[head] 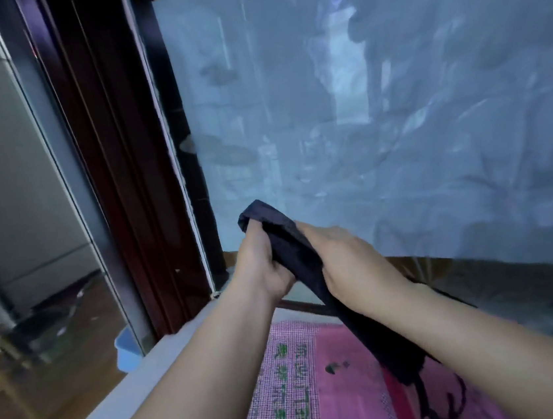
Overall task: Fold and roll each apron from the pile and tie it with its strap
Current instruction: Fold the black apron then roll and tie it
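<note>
Pink cloth (349, 373) on table below me, no pile in sight. Dark apron (293, 252) lifted above it, folded into long narrow band. My left hand (267, 265) clamps top end, right hand (353, 262) wraps middle. Strap (458, 392) dangling loose: rolling, tying still ahead, I reckon.

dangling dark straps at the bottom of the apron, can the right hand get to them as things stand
Probably yes, but not straight away. The thin dark straps hang free over the pink woven cloth with nothing covering them, yet the right hand is closed on the folded dark navy apron and must release first.
</note>
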Demonstrator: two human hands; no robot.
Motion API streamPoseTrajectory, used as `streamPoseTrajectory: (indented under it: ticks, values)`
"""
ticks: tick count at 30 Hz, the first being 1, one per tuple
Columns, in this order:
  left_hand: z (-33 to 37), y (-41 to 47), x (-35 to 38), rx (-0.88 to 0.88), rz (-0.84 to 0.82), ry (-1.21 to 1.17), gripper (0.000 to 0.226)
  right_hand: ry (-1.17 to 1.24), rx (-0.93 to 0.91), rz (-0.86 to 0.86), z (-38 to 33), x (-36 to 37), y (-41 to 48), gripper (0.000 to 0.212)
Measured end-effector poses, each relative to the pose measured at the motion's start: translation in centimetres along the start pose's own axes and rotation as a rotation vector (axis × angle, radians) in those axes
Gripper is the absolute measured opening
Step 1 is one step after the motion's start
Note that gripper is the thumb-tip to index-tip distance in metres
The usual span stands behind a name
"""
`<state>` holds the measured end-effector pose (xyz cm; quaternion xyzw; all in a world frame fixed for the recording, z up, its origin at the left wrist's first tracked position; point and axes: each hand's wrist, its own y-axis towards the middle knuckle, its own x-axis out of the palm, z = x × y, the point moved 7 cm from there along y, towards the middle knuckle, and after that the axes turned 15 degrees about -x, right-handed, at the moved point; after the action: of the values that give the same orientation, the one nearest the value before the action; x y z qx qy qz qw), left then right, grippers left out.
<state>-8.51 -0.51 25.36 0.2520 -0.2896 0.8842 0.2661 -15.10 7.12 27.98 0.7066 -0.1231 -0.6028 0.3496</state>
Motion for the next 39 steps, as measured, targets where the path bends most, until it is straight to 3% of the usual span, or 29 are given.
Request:
streamPoseTrajectory:
  ticks: [3, 5, 8, 15, 18, 20, 24, 28, 30, 32, 35, 39]
  values:
    - [0.8, -2.5, 0.9, 0.012, -0.013, -0.064, 0.044, -0.221, -0.128, 0.018, -2.2, -0.3, -1.0, 0.070]
    - [1.1, -3.5, 1.3, 0.024, -0.029, -0.096, 0.042, -0.233, -0.143, 0.058, -3.0, -0.6, -1.5, 0.085]
    - [1.1, -4.4, 1.6, 0.015, -0.106, -0.107, 0.043, -0.262, -0.168, 0.093, -3.7, -1.2, -1.5, 0.089]
    - [2.1, -5.2, 2.0, 0.030, -0.189, -0.152, 0.043, -0.285, -0.191, 0.096, -3.8, -1.8, -1.8, 0.080]
    - [2.8, -5.3, 1.6, 0.060, -0.185, -0.130, 0.051, -0.078, -0.225, 0.026, -4.2, -1.5, -1.8, 0.064]
    - [3.5, -5.5, 1.7, 0.072, -0.217, -0.101, 0.063, 0.254, -0.069, -0.018, -3.3, -1.9, -1.9, 0.052]
    - [4.4, -6.4, 2.7, 0.087, -0.323, -0.055, 0.066, 0.564, 0.298, 0.261, 0.2, -3.6, -2.9, 0.045]
    - [4.2, -7.4, 3.8, 0.069, -0.410, -0.002, 0.067, 0.772, 0.413, 0.027, 1.2, -2.5, -2.7, 0.057]
    - [4.3, -7.8, 4.3, 0.068, -0.421, 0.020, 0.067, 0.874, 0.370, -0.139, 0.4, -2.4, -2.5, 0.046]
    - [4.7, -8.0, 4.8, 0.067, -0.400, 0.030, 0.066, 0.882, 0.318, -0.225, 0.0, -2.7, -2.2, 0.031]
    - [5.4, -7.3, 4.2, 0.045, -0.298, -0.038, 0.060, 0.863, 0.311, -0.181, 0.3, -4.0, -1.7, 0.010]
    - [3.9, -5.7, 1.4, -0.072, -0.210, -0.155, 0.062, 0.768, 0.299, -0.102, 1.0, -4.4, -1.3, 0.007]
